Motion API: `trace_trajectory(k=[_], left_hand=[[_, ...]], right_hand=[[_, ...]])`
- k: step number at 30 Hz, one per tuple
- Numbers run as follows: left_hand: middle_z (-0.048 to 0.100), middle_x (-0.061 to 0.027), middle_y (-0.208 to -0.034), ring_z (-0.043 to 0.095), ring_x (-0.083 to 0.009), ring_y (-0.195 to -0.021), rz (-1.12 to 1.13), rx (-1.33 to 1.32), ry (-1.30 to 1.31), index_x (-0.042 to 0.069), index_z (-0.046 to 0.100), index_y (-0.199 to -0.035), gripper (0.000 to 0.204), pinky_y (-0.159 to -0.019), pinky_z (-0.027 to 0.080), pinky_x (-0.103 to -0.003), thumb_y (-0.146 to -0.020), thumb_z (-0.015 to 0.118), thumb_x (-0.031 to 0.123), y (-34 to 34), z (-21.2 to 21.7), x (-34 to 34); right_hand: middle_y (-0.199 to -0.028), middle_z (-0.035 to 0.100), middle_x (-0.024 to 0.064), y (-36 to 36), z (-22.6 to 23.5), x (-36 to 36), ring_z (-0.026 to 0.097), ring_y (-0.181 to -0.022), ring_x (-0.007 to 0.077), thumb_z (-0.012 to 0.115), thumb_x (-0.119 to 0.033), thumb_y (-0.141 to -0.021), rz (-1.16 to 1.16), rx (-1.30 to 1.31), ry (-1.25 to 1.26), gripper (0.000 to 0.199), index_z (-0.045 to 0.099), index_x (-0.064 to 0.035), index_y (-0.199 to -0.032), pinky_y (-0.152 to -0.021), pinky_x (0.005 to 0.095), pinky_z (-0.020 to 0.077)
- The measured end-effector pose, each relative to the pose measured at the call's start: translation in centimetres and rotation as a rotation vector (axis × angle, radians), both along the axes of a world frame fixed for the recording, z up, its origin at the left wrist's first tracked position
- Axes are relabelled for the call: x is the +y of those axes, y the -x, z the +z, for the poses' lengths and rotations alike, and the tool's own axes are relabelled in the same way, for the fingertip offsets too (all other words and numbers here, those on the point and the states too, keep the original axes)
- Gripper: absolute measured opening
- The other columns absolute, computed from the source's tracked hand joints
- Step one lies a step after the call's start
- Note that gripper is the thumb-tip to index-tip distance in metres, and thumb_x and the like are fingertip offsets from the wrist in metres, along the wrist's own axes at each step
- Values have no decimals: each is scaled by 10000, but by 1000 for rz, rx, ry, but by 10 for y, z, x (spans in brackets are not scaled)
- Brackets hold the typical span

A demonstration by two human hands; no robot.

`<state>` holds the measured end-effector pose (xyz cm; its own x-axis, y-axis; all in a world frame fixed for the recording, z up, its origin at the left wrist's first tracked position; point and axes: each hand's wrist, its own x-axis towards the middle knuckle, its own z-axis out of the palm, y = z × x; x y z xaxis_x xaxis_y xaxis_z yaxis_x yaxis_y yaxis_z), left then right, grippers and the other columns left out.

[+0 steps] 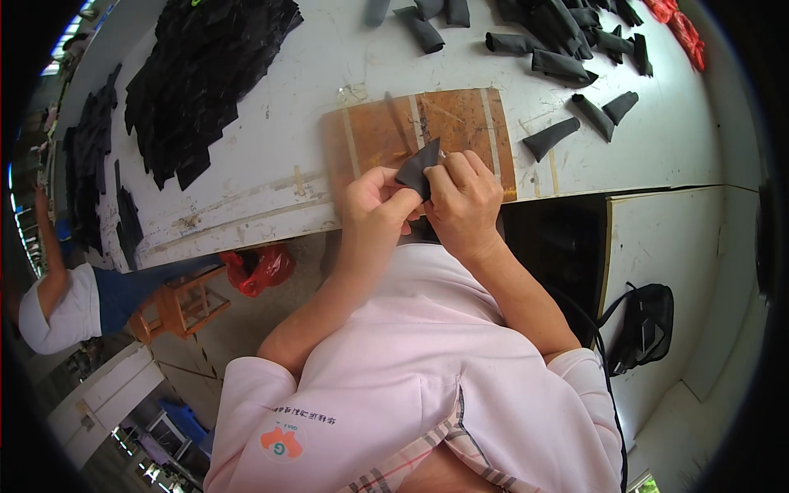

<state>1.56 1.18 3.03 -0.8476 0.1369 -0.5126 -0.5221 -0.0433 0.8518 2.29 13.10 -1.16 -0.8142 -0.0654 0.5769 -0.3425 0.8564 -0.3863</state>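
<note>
A small black piece of sheet material (420, 168), folded to a pointed shape, is held up in front of me over the table's near edge. My left hand (376, 201) pinches its left side between thumb and fingers. On the other side my right hand (462, 191) is closed on the same piece, its fingers curled over the edge. Just beyond both hands lies a brown wooden board (464, 123) with pale strips across it. Some of the fingertips are hidden behind the piece and the knuckles.
A big heap of flat black pieces (201, 82) covers the table's left part (271, 156). Rolled black pieces (551, 138) lie to the right, with more piled behind. A red plastic bag (261, 267) and wooden stool (185, 306) are below left, near another person (62, 308). A black bag (645, 329) hangs right.
</note>
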Motion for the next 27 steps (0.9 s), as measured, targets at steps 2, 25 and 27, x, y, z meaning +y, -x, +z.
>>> trace_trajectory(k=[2,25,27], left_hand=[[561,-41,-703,522,-84,-550,66,-11,-2,-11,537,-850,120,-462,396,-182,-742,503,31,0,-5,0],[555,-33,-732,499,-27,-555,147,697,461,-24,512,-844,107,-449,393,-138,-766,532,-94,-2,-34,-5],[565,-54,-750,489,-31,-517,218,336,37,-20,498,-897,190,-395,360,-130,-737,532,-117,5,-33,-14]], right_hand=[[-622,380,45,0,1,-1,428,-572,185,555,-138,-523,34,31,-116,127,439,-90,-542,-464,280,358],[-680,485,86,-5,1,-15,533,-599,257,611,-36,-663,60,-222,403,104,543,-23,-741,-500,338,453],[-682,486,89,-2,-5,-13,537,-609,259,603,-21,-646,53,-204,418,115,547,-23,-747,-512,339,457]])
